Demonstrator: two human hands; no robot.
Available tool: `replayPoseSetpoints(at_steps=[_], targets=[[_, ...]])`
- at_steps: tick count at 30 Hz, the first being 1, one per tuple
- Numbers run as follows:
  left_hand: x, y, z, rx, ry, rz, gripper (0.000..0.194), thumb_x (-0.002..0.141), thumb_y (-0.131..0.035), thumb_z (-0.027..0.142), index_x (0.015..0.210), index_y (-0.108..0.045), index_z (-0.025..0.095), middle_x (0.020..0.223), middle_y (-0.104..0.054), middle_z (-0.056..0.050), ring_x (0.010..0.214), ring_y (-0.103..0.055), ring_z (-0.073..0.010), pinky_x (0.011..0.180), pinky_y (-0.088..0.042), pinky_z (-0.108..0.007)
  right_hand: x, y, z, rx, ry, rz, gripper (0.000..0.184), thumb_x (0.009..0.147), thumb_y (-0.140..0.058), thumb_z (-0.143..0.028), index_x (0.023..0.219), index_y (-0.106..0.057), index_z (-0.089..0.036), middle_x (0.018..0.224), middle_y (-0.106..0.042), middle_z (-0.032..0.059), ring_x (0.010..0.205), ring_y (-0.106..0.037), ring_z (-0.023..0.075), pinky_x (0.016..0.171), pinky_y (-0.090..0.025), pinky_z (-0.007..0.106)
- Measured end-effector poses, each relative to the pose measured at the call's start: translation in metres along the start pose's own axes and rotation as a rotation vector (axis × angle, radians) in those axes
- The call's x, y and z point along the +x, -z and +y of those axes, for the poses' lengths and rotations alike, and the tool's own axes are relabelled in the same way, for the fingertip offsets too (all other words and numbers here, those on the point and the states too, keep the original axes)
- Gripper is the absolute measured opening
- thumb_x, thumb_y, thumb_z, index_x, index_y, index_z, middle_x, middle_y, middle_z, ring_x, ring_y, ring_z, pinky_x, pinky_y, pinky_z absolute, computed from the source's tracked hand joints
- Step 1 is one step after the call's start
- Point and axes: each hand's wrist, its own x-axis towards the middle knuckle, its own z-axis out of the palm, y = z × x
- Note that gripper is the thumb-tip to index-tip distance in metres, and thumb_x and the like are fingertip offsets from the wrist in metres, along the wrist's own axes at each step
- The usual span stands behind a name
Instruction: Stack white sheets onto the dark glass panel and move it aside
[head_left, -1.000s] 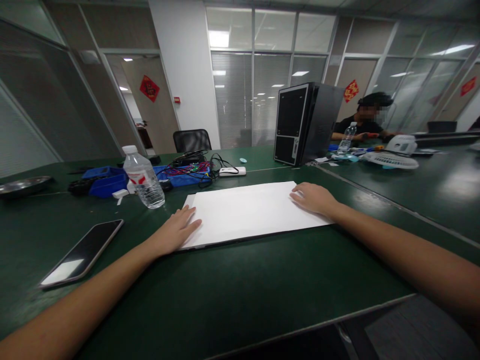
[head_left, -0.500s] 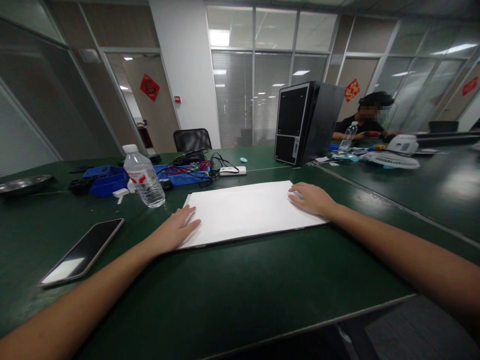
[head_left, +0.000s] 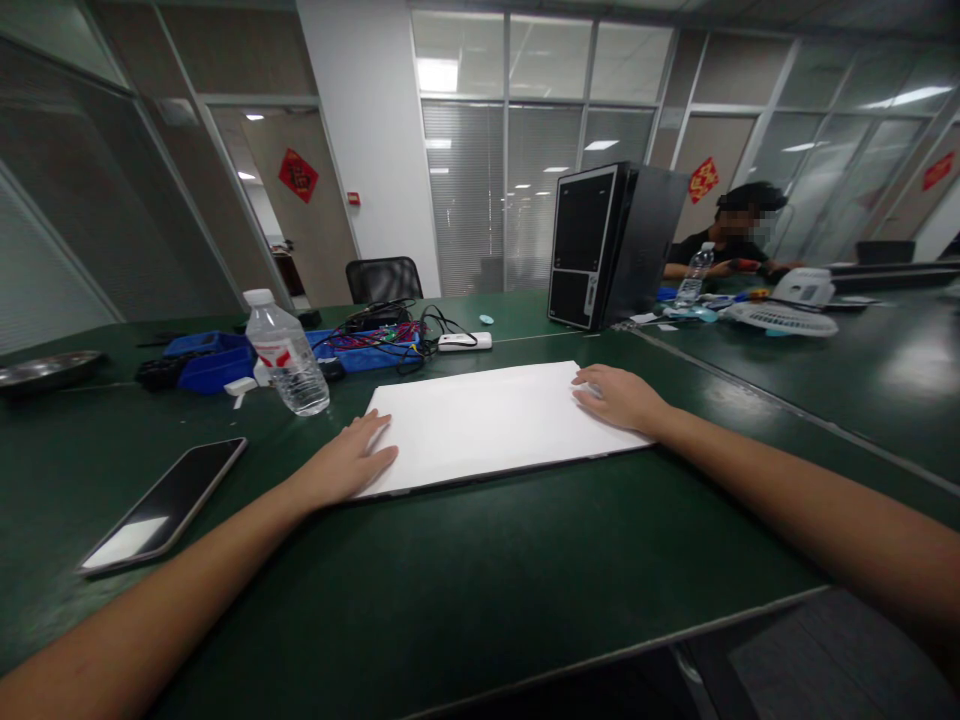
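A white sheet of paper (head_left: 480,425) lies on the green table (head_left: 510,560), with a thin dark edge showing beneath its near side. My left hand (head_left: 346,462) rests at the sheet's left end, thumb and fingers spread on the surface. At the opposite end, my right hand (head_left: 619,400) lies with its fingers apart on the paper's right side. Neither hand is wrapped round anything. Left of my left hand a smartphone (head_left: 169,505) lies face up, and a clear water bottle (head_left: 287,355) with a white cap stands beyond it.
Behind the paper are a blue tray (head_left: 341,350) with tangled cables and a white power strip (head_left: 465,342). A black computer tower (head_left: 615,245) stands at the back. To the right are a white fan (head_left: 784,318), another bottle (head_left: 696,275) and a seated person (head_left: 731,240).
Both hands stay in place on the paper, and the things on the table have not moved. The view has shifted very slightly.
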Motion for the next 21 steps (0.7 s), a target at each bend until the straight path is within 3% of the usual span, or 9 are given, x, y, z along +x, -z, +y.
replayPoseSetpoints(at_steps=[10, 21], targets=[[0.0, 0.001, 0.001, 0.007, -0.003, 0.004, 0.093, 0.091, -0.044, 0.068, 0.162, -0.044, 0.01, 0.174, -0.032, -0.019, 0.161, -0.03, -0.0367, 0.131, -0.026, -0.05, -0.001, 0.0, -0.003, -0.026, 0.009, -0.004, 0.049, 0.105, -0.046, -0.052, 0.134, -0.071, -0.021, 0.145, -0.067, 0.01, 0.126, -0.066, 0.029, 0.108, -0.053, 0.044], [0.0, 0.0, 0.0, 0.006, -0.014, 0.004, 0.09, 0.092, -0.043, 0.066, 0.162, -0.043, 0.009, 0.175, -0.031, -0.019, 0.161, -0.031, -0.038, 0.131, -0.026, -0.054, -0.003, 0.006, -0.014, -0.045, -0.011, -0.061, 0.051, 0.105, -0.043, -0.052, 0.133, -0.073, -0.022, 0.143, -0.069, 0.0098, 0.121, -0.068, 0.0318, 0.102, -0.055, 0.049]])
